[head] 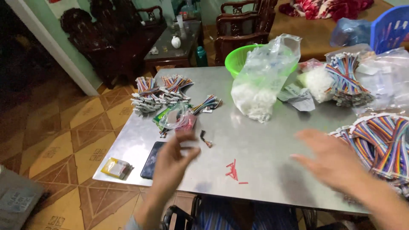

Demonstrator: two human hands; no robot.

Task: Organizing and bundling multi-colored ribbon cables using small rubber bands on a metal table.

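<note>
Under your left grip a dark phone lies flat on the counter, its near end at the counter's edge. Just beyond that grip's fingertips sits a tiny dark connector piece with short wires. Between your two grips, red pin-like bits lie scattered loose. Your right grip hovers beside a bundle of rainbow ribbon cables, perhaps touching it; blur hides contact.

A dark phone lies screen-up beside a small yellow packet; a clear bag stands mid-table.
</note>
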